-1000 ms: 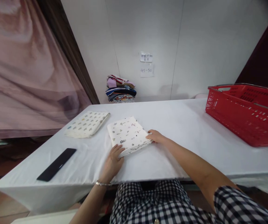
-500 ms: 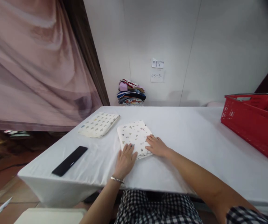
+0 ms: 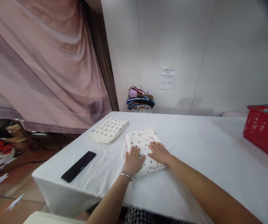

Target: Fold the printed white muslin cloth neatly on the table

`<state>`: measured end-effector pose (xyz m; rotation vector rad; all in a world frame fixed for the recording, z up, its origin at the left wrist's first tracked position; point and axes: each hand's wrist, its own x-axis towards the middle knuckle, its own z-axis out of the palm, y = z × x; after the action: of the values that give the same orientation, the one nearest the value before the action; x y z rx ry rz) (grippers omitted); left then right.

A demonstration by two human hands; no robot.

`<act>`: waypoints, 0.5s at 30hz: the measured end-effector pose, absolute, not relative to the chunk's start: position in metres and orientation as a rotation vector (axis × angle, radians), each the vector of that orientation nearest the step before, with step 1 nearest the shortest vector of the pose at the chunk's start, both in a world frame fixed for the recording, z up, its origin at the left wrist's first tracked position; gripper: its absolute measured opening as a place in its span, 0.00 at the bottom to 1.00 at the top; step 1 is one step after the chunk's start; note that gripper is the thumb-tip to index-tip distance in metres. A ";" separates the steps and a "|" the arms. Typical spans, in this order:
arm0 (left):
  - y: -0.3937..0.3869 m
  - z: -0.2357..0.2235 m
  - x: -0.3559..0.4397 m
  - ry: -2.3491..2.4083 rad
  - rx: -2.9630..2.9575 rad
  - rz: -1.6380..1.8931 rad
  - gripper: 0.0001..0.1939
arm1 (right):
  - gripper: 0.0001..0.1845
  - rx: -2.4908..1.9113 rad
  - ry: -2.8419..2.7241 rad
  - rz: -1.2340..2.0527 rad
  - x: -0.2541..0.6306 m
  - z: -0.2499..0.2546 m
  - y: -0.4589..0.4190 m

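A folded white cloth [image 3: 141, 137] with small printed motifs lies on the white-covered table [image 3: 194, 149] in front of me. My left hand [image 3: 134, 161] rests flat on its near left part, fingers spread, with a bracelet at the wrist. On the right part of the cloth lies my right hand [image 3: 159, 152], its fingers also stretched out and palm down. Layered edges of the cloth show at its near side. Further left, a second folded cream cloth [image 3: 109, 129] with a leaf-like print lies apart from both hands.
A long black flat object [image 3: 79, 166] lies near the table's left edge. On the right stands a red plastic basket [image 3: 264, 133]. A stack of folded fabrics [image 3: 140, 101] sits against the wall beyond the table. A pink curtain [image 3: 61, 68] hangs at the left.
The view has shifted left, so everything sits further right in the picture. Both hands stay flat on the cloth, the right slightly further onto it.
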<state>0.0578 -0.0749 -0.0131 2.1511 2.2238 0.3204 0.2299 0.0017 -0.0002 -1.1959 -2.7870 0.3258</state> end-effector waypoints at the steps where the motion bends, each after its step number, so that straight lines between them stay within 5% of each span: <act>1: -0.072 -0.014 0.056 2.221 2.144 0.316 0.27 | 0.34 -1.205 -2.791 0.334 0.231 -0.005 0.003; 15: 0.024 -0.015 0.018 2.373 1.991 0.319 0.35 | 0.35 -1.236 -2.781 0.495 0.224 0.001 0.011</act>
<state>0.0178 0.0238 -0.0153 1.9906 2.3726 0.3191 0.2236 0.0107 0.0013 -1.2364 -2.7808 0.4954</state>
